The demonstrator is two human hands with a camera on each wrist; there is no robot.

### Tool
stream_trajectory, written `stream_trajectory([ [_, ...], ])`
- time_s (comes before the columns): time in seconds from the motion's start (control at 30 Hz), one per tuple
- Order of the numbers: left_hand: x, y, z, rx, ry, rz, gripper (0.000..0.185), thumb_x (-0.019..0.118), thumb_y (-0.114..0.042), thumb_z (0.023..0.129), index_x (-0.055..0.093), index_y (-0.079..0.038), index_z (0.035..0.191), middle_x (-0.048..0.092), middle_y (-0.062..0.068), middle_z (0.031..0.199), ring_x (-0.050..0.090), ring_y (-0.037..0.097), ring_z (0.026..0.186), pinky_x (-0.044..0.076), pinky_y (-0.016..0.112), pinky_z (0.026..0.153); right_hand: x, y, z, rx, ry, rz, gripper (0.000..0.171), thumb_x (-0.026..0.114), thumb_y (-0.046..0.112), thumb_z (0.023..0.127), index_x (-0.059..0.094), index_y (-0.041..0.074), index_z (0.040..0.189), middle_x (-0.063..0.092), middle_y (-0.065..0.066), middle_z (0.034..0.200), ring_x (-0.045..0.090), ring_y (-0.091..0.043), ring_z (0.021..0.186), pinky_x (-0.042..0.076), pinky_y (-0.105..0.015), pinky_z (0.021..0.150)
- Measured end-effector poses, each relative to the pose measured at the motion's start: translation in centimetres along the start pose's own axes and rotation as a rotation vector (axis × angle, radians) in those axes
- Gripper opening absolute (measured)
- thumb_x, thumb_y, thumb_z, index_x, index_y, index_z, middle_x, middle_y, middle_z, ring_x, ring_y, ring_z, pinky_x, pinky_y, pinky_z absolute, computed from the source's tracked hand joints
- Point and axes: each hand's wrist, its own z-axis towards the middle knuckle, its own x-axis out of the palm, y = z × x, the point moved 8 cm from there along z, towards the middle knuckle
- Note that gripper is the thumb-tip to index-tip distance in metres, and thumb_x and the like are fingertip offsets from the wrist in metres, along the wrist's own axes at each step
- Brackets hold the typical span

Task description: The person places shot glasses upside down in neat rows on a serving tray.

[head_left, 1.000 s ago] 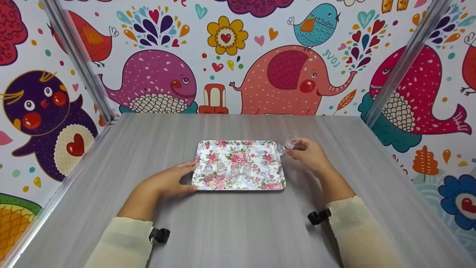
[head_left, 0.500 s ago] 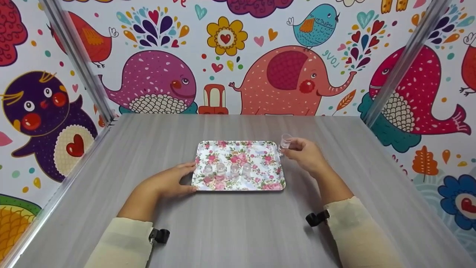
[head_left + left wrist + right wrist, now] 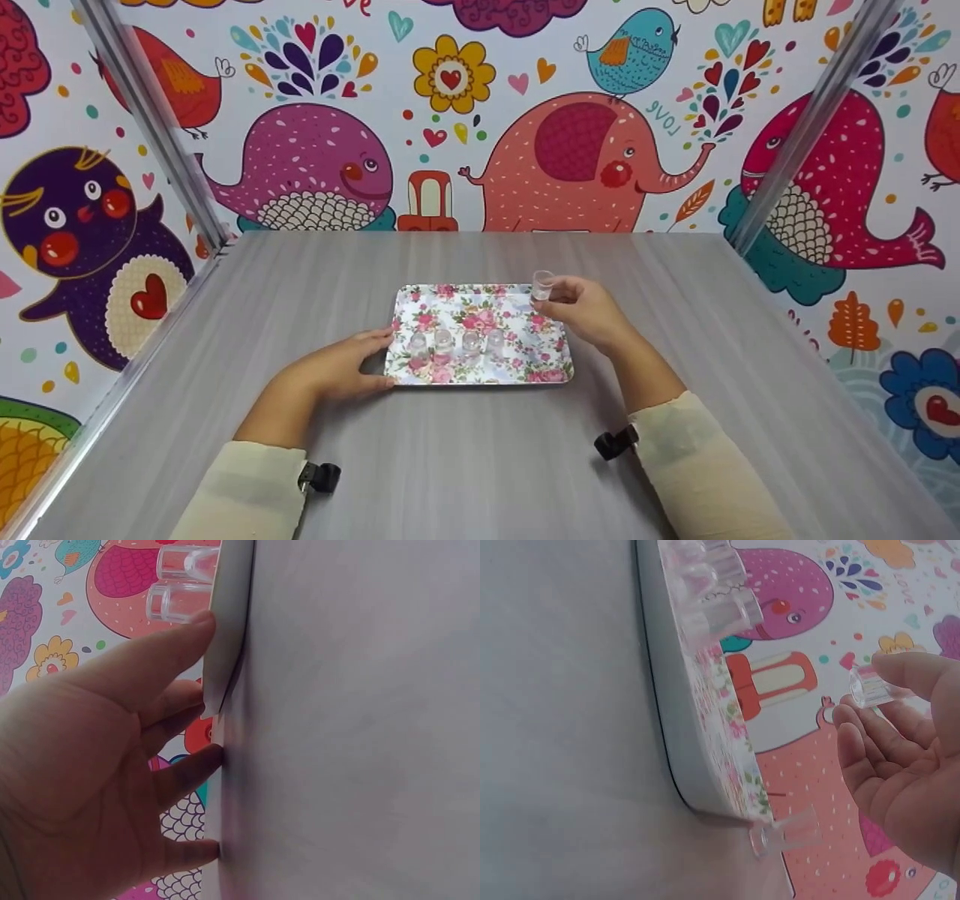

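A floral tray (image 3: pixel 525 367) lies on the table, with several small clear cups (image 3: pixel 471 345) in a row on its near left half. My left hand (image 3: pixel 337 367) rests at the tray's left side, fingers spread; in the left wrist view its thumb (image 3: pixel 169 645) touches the tray edge and two other fingertips reach the tabletop. Between thumb and fingers, my right hand (image 3: pixel 592 311) pinches a small clear cup (image 3: pixel 542 286) over the tray's far right corner. The right wrist view shows this held cup (image 3: pixel 871 686) apart from the tray. Another clear cup (image 3: pixel 786 831) stands beside the tray's right end.
Grey wood-grain tabletop (image 3: pixel 465 457) surrounds the tray. A printed cartoon wall (image 3: pixel 450 150) rises behind, with metal posts (image 3: pixel 814 127) at the back corners. Black wrist cameras (image 3: pixel 616 442) sit by both cuffs.
My right hand has carried the held cup leftward, from beyond the tray's right edge to over its far right corner. The left hand and the row of cups stay put.
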Motion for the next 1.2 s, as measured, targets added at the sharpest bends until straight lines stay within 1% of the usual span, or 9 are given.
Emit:
stream_trajectory([
  [0.13, 0.1, 0.1, 0.0, -0.003, -0.006, -0.001, 0.081, 0.077, -0.038, 0.099, 0.042, -0.002, 0.163, 0.036, 0.015, 0.174, 0.033, 0.043, 0.162, 0.029, 0.061, 0.132, 1.2, 0.9, -0.1, -0.007, 0.038, 0.010, 0.038, 0.084, 0.029, 0.094, 0.075, 0.018, 0.130, 0.076, -0.007, 0.117, 0.071, -0.023, 0.107, 0.063, -0.044, 0.100],
  [0.3, 0.1, 0.0, 0.0, -0.003, -0.006, -0.013, 0.082, 0.077, -0.038, 0.099, 0.042, -0.002, 0.164, 0.036, 0.015, 0.174, 0.032, 0.043, 0.162, 0.028, 0.061, 0.133, 2.2, 1.7, -0.1, -0.032, 0.061, 0.030, 0.033, 0.085, 0.025, 0.093, 0.076, 0.017, 0.125, 0.076, -0.009, 0.112, 0.072, -0.024, 0.103, 0.061, -0.054, 0.103],
  [0.5, 0.1, 0.0, -0.2, -0.006, -0.010, -0.024, 0.082, 0.077, -0.037, 0.099, 0.042, -0.002, 0.163, 0.035, 0.014, 0.175, 0.032, 0.043, 0.162, 0.027, 0.061, 0.133, 3.2, 2.5, 0.0, -0.060, 0.087, 0.034, 0.029, 0.085, 0.025, 0.093, 0.076, 0.015, 0.119, 0.077, -0.008, 0.110, 0.072, -0.024, 0.102, 0.064, -0.037, 0.092],
  [0.57, 0.0, 0.0, -0.2, -0.006, -0.010, -0.024, 0.082, 0.077, -0.037, 0.099, 0.042, -0.002, 0.163, 0.036, 0.014, 0.175, 0.032, 0.043, 0.162, 0.027, 0.061, 0.133, 3.3, 2.6, 0.0, -0.055, 0.085, 0.035, 0.029, 0.085, 0.025, 0.093, 0.076, 0.015, 0.118, 0.077, -0.008, 0.109, 0.072, -0.025, 0.101, 0.064, -0.037, 0.091],
  [0.63, 0.0, -0.1, -0.1, -0.003, -0.007, -0.019, 0.082, 0.077, -0.037, 0.099, 0.042, -0.001, 0.163, 0.036, 0.014, 0.174, 0.032, 0.043, 0.162, 0.027, 0.061, 0.133, 3.2, 2.6, 0.0, -0.054, 0.080, 0.036, 0.033, 0.086, 0.025, 0.092, 0.075, 0.013, 0.121, 0.076, -0.008, 0.108, 0.071, -0.024, 0.100, 0.064, -0.044, 0.094],
  [0.7, 0.0, -0.1, -0.1, 0.000, -0.004, -0.013, 0.082, 0.077, -0.037, 0.099, 0.042, -0.001, 0.163, 0.036, 0.015, 0.174, 0.032, 0.043, 0.162, 0.027, 0.061, 0.133, 3.0, 2.5, -0.1, -0.049, 0.074, 0.042, 0.035, 0.087, 0.024, 0.091, 0.074, 0.013, 0.122, 0.075, -0.007, 0.107, 0.070, -0.022, 0.099, 0.064, -0.043, 0.093],
  [0.87, 0.0, -0.1, -0.1, 0.003, -0.004, -0.007, 0.083, 0.077, -0.037, 0.099, 0.041, 0.000, 0.163, 0.036, 0.016, 0.174, 0.032, 0.043, 0.162, 0.027, 0.061, 0.133, 2.9, 2.1, 0.0, -0.070, 0.085, 0.100, 0.034, 0.084, 0.017, 0.092, 0.071, 0.012, 0.123, 0.075, -0.008, 0.106, 0.072, -0.020, 0.096, 0.064, -0.032, 0.087],
  [0.97, 0.0, -0.1, -0.1, 0.001, -0.007, -0.013, 0.083, 0.077, -0.037, 0.099, 0.041, 0.000, 0.163, 0.036, 0.016, 0.174, 0.031, 0.043, 0.162, 0.026, 0.061, 0.133, 2.9, 1.9, -0.1, -0.084, 0.090, 0.127, 0.032, 0.083, 0.016, 0.093, 0.070, 0.010, 0.122, 0.074, -0.008, 0.105, 0.072, -0.021, 0.096, 0.065, -0.034, 0.088],
  [1.2, 0.0, 0.0, -0.1, -0.011, -0.004, -0.016, 0.083, 0.078, -0.037, 0.098, 0.041, -0.002, 0.164, 0.036, 0.014, 0.175, 0.031, 0.043, 0.162, 0.027, 0.061, 0.133, 2.1, 1.9, 0.0, -0.134, 0.007, 0.158, 0.035, 0.084, 0.024, 0.094, 0.073, 0.007, 0.122, 0.068, -0.003, 0.099, 0.062, -0.019, 0.090, 0.058, -0.024, 0.075],
])
